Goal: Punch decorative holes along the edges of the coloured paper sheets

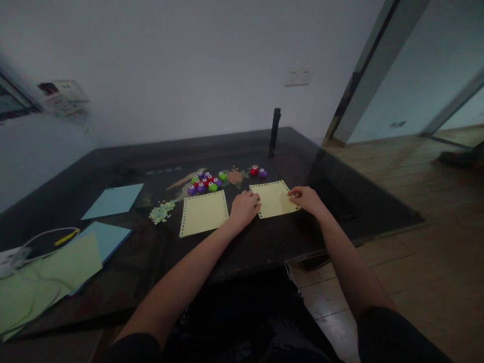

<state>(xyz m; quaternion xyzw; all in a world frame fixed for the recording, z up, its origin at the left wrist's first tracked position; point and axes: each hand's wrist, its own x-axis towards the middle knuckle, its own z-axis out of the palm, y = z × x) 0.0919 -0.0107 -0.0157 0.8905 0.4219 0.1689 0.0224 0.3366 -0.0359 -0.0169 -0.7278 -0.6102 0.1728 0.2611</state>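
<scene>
Yellow paper lies right of frame centre between our left hand and right hand, set apart; whether they pinch it, we cannot tell.

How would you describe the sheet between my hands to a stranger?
On the black table, find the left hand and right hand. Between them lies a pale yellow paper sheet with hole-dotted edges. Unlike the similar yellow sheet to its left, it has hands on both sides.

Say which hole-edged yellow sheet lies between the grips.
The right yellow sheet: left grip at its left edge, right grip at its right; the other sheet lies left of both.
</scene>
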